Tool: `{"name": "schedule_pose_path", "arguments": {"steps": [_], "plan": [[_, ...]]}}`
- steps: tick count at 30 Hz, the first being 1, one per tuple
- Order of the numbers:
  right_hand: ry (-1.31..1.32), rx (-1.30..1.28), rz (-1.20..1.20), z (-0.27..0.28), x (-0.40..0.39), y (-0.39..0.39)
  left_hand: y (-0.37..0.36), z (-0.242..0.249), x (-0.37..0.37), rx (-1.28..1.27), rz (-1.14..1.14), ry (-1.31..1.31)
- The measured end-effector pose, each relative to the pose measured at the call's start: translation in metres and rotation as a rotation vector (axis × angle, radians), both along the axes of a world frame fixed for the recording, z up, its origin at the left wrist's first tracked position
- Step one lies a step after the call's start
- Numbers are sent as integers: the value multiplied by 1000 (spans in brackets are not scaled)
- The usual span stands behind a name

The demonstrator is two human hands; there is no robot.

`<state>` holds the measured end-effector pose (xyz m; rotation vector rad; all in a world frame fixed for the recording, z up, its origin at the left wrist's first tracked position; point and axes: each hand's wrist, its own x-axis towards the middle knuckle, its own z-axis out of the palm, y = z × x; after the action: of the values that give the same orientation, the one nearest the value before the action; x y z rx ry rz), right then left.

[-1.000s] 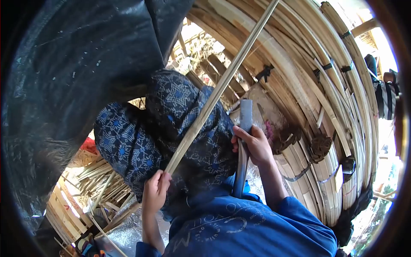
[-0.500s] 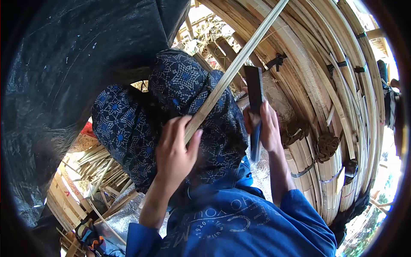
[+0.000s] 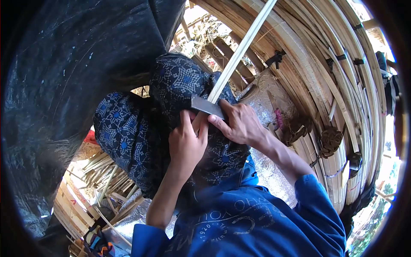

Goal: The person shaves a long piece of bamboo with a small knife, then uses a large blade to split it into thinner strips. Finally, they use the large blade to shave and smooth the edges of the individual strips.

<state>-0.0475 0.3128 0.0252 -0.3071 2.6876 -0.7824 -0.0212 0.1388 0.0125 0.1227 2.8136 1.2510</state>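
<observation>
Since half a second back, that grey blade (image 3: pixel 207 106) has swung from beside the right knee to lie crosswise over the long pale strip (image 3: pixel 244 48), and the left hand (image 3: pixel 188 140), which was spread over the strip, has closed on its near end.

From where I stand, the biggest thing around is a black sheet (image 3: pixel 64 90) filling the person's left side. Opposite it, long split lengths of wood (image 3: pixel 319 81) are stacked in a curving bank, some bound with dark ties. Between the two sits the person in a blue shirt (image 3: pixel 257 227), dark patterned cloth (image 3: pixel 122 132) covering both knees. Silvery sheeting (image 3: pixel 267 169) shows on the ground by the right forearm, and a loose heap of thin sticks (image 3: pixel 100 173) lies past the left knee.

Our long strip slants up and away from the lap, passing over the cloth and out in front of the stacked lengths. Its lower end is pinched between the left thumb and fingers, just below the blade. Gripping the blade's other end is the right hand (image 3: pixel 239 124), fingers wrapped over it and thumb pressed along the near edge. Smaller still, a brown coil (image 3: pixel 330 141) rests against the stack, and something pink (image 3: pixel 279 120) sits nearby.
</observation>
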Motion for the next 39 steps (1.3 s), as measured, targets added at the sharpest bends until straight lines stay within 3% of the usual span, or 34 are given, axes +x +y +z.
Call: {"name": "schedule_pose_path", "arguments": {"steps": [3, 6, 15, 24, 39], "plan": [[99, -36, 57, -15, -3, 5, -1, 6, 3, 57, -1, -113], [109, -46, 105, -18, -4, 8, -4, -3, 5, 125, -55, -10], [-25, 15, 81, -3, -7, -2, -11, -8, 2, 152, -122, -68], [-16, 83, 70, 1, -7, -11, -13, -20, 3, 184, -121, 1], [133, 65, 79, -12, -1, -19, -19, -9, 19, 192, -24, -117]]}}
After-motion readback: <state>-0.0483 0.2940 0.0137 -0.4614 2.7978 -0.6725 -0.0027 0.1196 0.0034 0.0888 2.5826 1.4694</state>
